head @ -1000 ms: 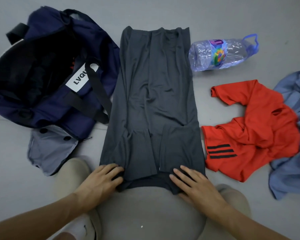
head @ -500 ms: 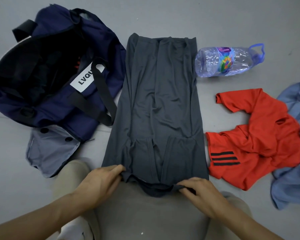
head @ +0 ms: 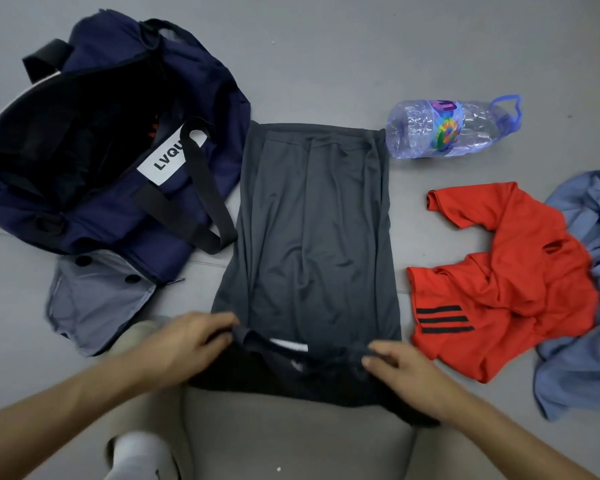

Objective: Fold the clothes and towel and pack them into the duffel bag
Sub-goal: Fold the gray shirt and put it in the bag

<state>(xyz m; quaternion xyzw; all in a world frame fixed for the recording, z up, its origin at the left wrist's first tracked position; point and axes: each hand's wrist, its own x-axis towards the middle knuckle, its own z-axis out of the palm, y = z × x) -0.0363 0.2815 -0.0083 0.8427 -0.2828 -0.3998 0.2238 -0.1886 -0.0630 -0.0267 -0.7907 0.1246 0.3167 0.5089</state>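
Note:
A dark grey shirt (head: 312,230), folded into a long strip, lies on the floor in the middle. My left hand (head: 187,344) pinches its near left corner and my right hand (head: 402,372) pinches its near right corner; the near edge is lifted and a white neck label shows under it. The navy duffel bag (head: 115,161) lies open at the left, its inside dark. A crumpled red shirt (head: 499,278) with black stripes lies at the right, and a light blue cloth (head: 589,306) lies bunched beyond it at the right edge.
A clear plastic water bottle (head: 451,128) lies on its side beyond the grey shirt's far right corner. A grey flap with black buttons (head: 97,299) sticks out below the bag. My knees in beige trousers (head: 291,441) fill the bottom.
Both hands went from lying flat on the shirt's near end to pinching its corners and lifting it. The shirt looks shorter and its near edge has risen off my lap.

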